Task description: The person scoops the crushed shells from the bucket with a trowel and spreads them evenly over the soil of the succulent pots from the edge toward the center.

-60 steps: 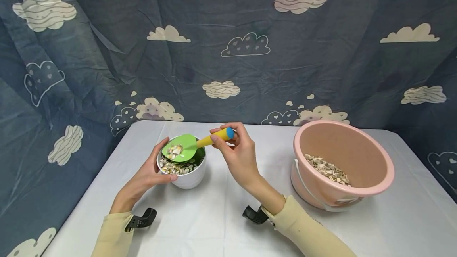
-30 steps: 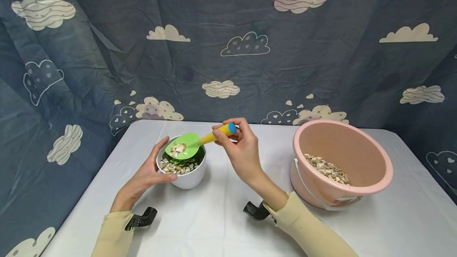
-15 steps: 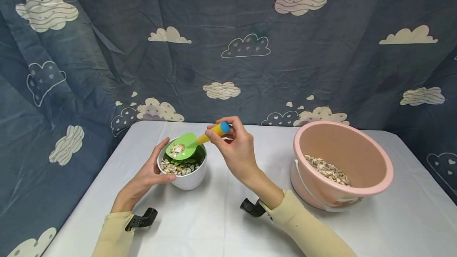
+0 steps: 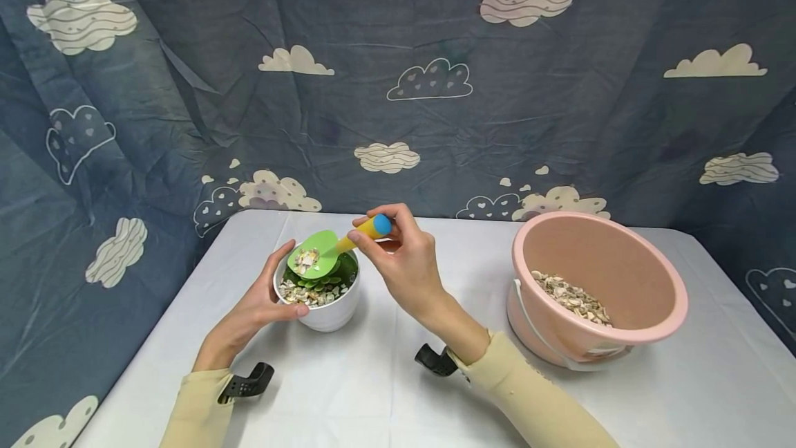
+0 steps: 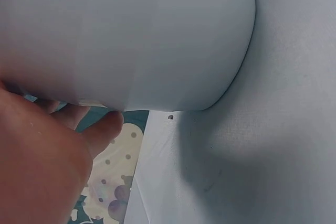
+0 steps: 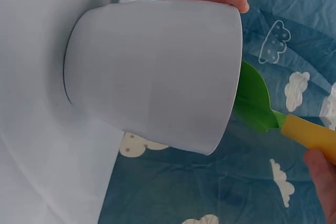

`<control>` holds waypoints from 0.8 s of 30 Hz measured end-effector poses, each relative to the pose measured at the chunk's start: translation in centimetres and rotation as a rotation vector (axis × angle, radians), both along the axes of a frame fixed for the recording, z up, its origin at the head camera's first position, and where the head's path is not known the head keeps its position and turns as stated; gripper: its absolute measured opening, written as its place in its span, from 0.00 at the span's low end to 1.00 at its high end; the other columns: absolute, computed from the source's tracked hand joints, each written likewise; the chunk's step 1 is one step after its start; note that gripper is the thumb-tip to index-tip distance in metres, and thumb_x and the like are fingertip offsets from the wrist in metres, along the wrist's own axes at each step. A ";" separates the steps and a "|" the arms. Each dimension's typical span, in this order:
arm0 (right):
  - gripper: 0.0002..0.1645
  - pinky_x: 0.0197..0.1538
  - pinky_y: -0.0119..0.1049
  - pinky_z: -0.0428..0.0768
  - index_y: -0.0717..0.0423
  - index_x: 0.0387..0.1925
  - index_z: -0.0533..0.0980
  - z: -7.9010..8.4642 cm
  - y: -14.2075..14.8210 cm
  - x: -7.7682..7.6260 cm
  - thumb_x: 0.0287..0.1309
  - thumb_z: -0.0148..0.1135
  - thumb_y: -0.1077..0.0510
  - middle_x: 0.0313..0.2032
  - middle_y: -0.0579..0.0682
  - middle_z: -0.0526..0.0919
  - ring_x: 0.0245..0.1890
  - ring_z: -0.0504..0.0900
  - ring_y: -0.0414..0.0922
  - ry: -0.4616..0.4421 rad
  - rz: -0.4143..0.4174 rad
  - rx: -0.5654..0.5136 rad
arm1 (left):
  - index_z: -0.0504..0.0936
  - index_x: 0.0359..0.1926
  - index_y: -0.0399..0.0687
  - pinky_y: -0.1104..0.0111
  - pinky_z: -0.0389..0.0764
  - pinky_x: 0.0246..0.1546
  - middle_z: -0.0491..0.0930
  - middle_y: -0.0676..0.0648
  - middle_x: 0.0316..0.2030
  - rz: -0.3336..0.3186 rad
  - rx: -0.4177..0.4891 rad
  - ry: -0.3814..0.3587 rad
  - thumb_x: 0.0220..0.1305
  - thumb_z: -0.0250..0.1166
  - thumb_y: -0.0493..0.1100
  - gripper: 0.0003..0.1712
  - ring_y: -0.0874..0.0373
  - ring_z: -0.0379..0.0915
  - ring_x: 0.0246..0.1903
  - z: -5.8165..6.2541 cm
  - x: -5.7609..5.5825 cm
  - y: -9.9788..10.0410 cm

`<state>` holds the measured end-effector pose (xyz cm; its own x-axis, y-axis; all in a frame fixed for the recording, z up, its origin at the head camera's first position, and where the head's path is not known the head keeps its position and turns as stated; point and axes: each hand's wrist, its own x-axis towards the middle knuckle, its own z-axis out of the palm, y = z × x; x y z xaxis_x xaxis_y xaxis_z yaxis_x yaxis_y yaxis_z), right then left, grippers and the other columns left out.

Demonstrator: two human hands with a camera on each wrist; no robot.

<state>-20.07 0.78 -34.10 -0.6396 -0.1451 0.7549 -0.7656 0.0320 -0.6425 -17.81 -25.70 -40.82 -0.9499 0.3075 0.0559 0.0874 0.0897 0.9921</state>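
Fingers of the right hand (image 4: 405,265) pinched the green scoop (image 4: 327,253) by its yellow handle (image 4: 367,229). Around the white pot (image 4: 329,313), upright on the counter (image 4: 354,393), the left hand (image 4: 249,306) gripped with thumb and fingers spread. The scoop hung over the pot's mouth bearing a small load of pale chips (image 4: 306,261); whether it touched the green leaves (image 4: 317,284) beneath could not be determined. Principal hazard: a slight roll of the pinch could have shed chips over the pot's side onto the counter. Lowering the scoop could have bent leaves; a slackened left hold could have let a knocked pot slide. The pink bucket (image 4: 537,334) stood well apart, apparently at little risk, before a cloud-print curtain (image 4: 435,157).
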 end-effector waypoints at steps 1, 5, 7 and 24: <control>0.19 0.38 0.34 0.84 0.63 0.47 0.71 0.1 0.0 0.0 0.58 0.69 0.62 0.42 0.52 0.86 0.39 0.86 0.42 0.013 -0.007 0.011 | 0.41 0.78 0.55 0.76 0.64 0.59 0.45 0.40 0.74 0.001 -0.001 -0.002 0.49 0.75 0.36 0.65 0.43 0.48 0.70 0.0 0.0 0.0; 0.19 0.38 0.32 0.83 0.63 0.46 0.71 0.4 -0.2 0.1 0.57 0.70 0.63 0.41 0.52 0.86 0.38 0.86 0.41 0.060 -0.020 0.051 | 0.40 0.78 0.54 0.76 0.64 0.58 0.45 0.39 0.74 0.004 -0.008 -0.007 0.49 0.75 0.36 0.65 0.43 0.49 0.69 0.0 0.0 0.0; 0.19 0.38 0.31 0.83 0.63 0.46 0.71 0.5 -0.3 0.2 0.57 0.70 0.63 0.41 0.52 0.86 0.38 0.86 0.40 0.079 -0.023 0.067 | 0.40 0.78 0.53 0.76 0.66 0.58 0.45 0.38 0.73 0.006 -0.013 -0.011 0.49 0.76 0.37 0.66 0.42 0.51 0.69 0.1 0.0 0.1; 0.22 0.40 0.28 0.82 0.62 0.47 0.70 0.8 -0.8 0.8 0.54 0.72 0.65 0.42 0.51 0.84 0.38 0.85 0.38 0.209 -0.014 0.145 | 0.40 0.78 0.59 0.72 0.68 0.56 0.52 0.36 0.70 0.030 -0.072 -0.019 0.50 0.76 0.39 0.65 0.44 0.59 0.63 0.2 0.1 0.1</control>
